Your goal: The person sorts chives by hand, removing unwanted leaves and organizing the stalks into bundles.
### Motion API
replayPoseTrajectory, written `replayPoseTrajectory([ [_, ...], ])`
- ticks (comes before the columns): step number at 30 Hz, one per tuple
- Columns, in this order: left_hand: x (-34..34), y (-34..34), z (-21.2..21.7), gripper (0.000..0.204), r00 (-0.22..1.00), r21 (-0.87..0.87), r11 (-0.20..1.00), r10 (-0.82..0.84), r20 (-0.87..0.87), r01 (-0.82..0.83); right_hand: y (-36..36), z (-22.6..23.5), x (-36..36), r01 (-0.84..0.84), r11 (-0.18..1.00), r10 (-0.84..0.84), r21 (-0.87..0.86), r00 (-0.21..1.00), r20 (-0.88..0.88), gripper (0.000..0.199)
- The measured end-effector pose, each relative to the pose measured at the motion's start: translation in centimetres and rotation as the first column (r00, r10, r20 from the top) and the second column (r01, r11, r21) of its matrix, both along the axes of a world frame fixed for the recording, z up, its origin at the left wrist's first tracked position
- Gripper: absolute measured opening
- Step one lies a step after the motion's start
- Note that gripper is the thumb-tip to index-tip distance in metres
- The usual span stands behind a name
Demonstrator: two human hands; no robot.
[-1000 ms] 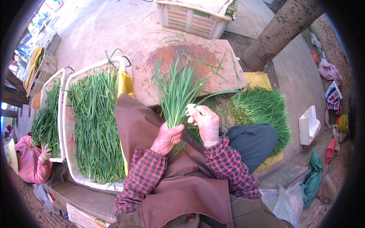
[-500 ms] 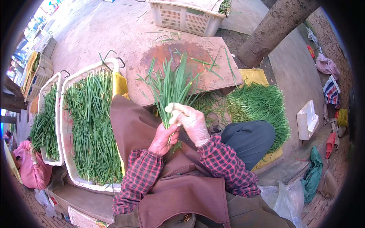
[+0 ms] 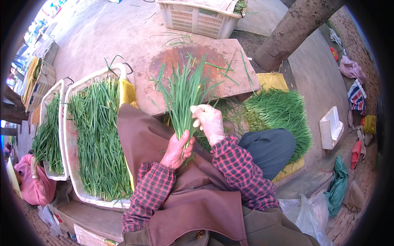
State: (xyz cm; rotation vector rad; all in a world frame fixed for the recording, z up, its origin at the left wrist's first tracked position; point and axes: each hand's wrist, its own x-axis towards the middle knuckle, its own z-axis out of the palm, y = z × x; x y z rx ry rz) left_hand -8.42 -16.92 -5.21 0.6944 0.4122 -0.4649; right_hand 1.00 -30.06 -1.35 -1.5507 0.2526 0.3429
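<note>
Hands meet over a brown apron point(image 3: 172, 164), both busy with one bunch of green chives point(image 3: 184, 96). Left hand point(image 3: 177, 149), bare and reddish, is clamped around the bottom of the bunch, just above the person's lap, with the stems running up out of the fist. Right hand point(image 3: 210, 122), in a pale thin glove, sits just beside and slightly above it, its fingers pinched on the stems at the right side of the bunch. The leaves fan upward and outward, their tips spreading over a worn reddish board point(image 3: 230, 57) that serves as a low work surface in front of the knees. Both sleeves are red and dark plaid. To the person's left a long white tray point(image 3: 76, 182) is packed with chives laid lengthwise, and a second white tray point(image 3: 46, 100) beyond it holds more. To the right, a loose heap of chives point(image 3: 283, 112) lies on a yellow sheet point(image 3: 273, 80), close to the person's dark trouser knee. A pale plastic crate point(image 3: 197, 18) stands past the far edge of the board, and a tree trunk point(image 3: 295, 28) rises at an angle to its right. A white foam box point(image 3: 330, 127) rests on the ground farther right, near scattered cloths and bags. At the far left edge, another person in a pink top point(image 3: 33, 186) crouches beside the trays.
</note>
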Motion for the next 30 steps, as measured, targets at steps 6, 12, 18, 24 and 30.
replayPoseTrajectory([
  [6, 0.0, 0.1, -0.4, 0.037, 1.000, -0.025, 1.000, 0.016, 0.008, -0.016, -0.6, -1.1, -0.4, 0.072, 0.989, -0.076, 0.132, 0.997, 0.028, 0.010],
  [12, 0.2, 0.6, -1.1, 0.039, 0.998, -0.135, 0.989, 0.051, -0.040, -0.056, -1.1, -0.5, -1.9, 0.164, 0.986, -0.169, 0.045, 0.973, 0.159, 0.011],
  [18, 0.4, 0.7, -0.3, 0.029, 0.992, -0.155, 0.982, 0.097, -0.080, -0.109, -2.0, 0.4, -2.0, 0.156, 0.979, -0.175, 0.129, 0.974, 0.146, 0.014],
  [24, 0.8, 0.7, -0.3, 0.019, 0.993, -0.052, 0.994, 0.096, -0.063, -0.100, -3.1, 1.8, -3.0, 0.136, 0.988, -0.147, 0.068, 0.971, 0.191, 0.020],
  [30, 1.0, 1.0, -0.8, 0.018, 0.987, 0.057, 0.986, 0.156, 0.024, -0.157, -4.8, 6.1, -4.2, 0.201, 0.964, -0.244, 0.172, 0.927, 0.285, 0.021],
])
